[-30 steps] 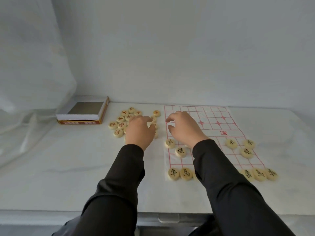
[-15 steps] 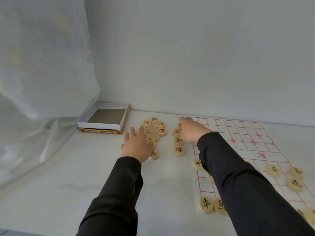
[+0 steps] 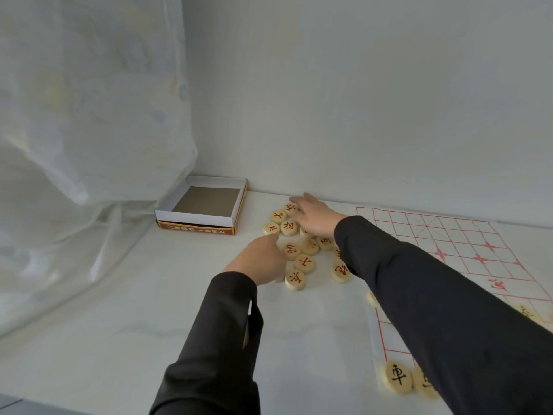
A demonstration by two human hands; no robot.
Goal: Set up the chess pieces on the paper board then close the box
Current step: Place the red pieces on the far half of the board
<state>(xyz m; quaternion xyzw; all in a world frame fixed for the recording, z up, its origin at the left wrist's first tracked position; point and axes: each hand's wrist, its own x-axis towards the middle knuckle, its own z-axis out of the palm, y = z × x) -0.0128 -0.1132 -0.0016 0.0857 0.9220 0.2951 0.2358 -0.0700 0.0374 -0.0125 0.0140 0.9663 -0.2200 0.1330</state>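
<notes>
Our right hand (image 3: 314,215) has pushed farther across the loose pile of red-lettered pieces (image 3: 299,253) than a moment ago, while our left hand (image 3: 258,262) has closed in on the pile's near-left side. The right grip is wide, fingers stretched flat over the far discs. The left curls downward, and we cannot tell whether it holds one. The pile lies on the white surface (image 3: 149,339) between the open box (image 3: 194,218) and the paper board (image 3: 419,235), where black-lettered pieces (image 3: 398,377) already line the near edge. The discs look small, hard and light, likely to skid; pinching one by its rim should serve. The thin board may shift.
</notes>
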